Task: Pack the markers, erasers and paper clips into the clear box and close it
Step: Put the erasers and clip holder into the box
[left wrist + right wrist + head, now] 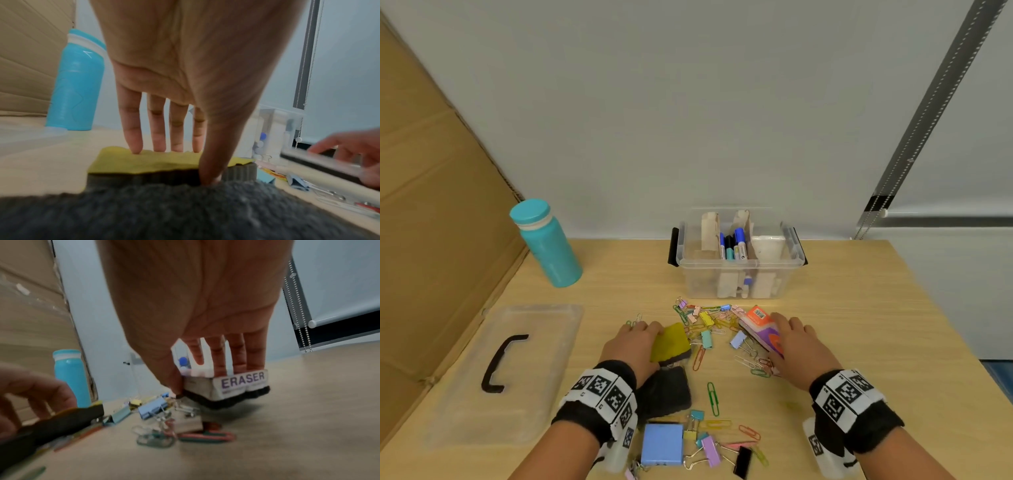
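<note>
At frame centre, the left hand (635,346) pinched the yellow eraser (670,342) and the right hand (792,342) gripped the orange eraser (758,327); each probably needed lifting level into the clear box (739,270) above.

Head camera high, facing down and forward over the surface (859,291), wrist cameras low, close under each palm, facing the wall, all three sharing the bottle (548,245) and box (739,270)

Even, soft indoor light fills all three views, casting only faint shadows on the worktop (859,308). The head view is fairly sharp but bends straight lines near its edges. Both wrist views are smeared with motion blur, the dark felt (164,211) in the near foreground wholly out of focus.
</note>
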